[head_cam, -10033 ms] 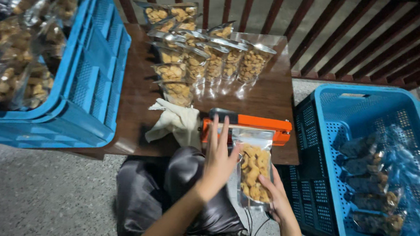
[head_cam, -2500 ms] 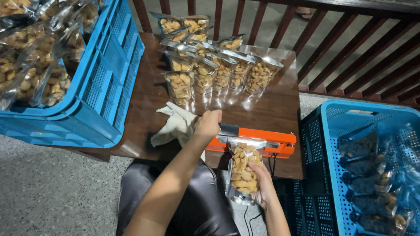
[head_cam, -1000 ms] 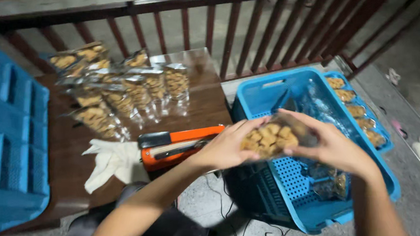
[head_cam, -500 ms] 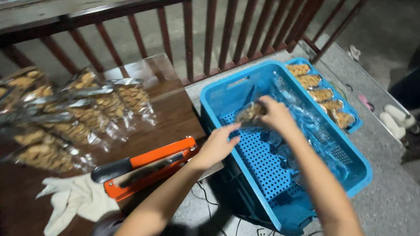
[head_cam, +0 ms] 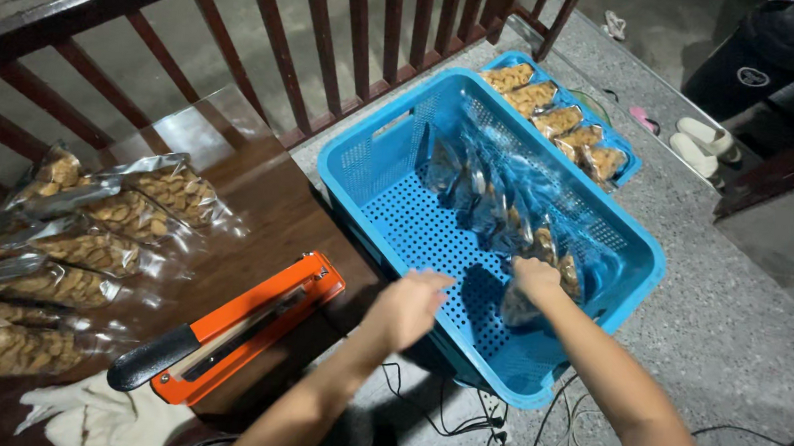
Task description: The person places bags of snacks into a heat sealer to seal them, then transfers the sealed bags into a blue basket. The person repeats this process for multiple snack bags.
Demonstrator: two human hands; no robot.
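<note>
clear plastic snack bag (head_cam: 521,304) stands inside blue perforated plastic crate (head_cam: 635,256), at near end of row of same bags. right hand (head_cam: 536,277) grips its top. left hand (head_cam: 407,306) hovers over crate's near rim, fingers loosely curled, holding nothing. orange heat sealer (head_cam: 238,324) lies on brown wooden table (head_cam: 270,213), left of crate.

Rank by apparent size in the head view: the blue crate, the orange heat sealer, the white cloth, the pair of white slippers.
1. blue crate
2. orange heat sealer
3. white cloth, partly cut off by the frame
4. white slippers, also farthest from the camera, so they look smaller
</note>
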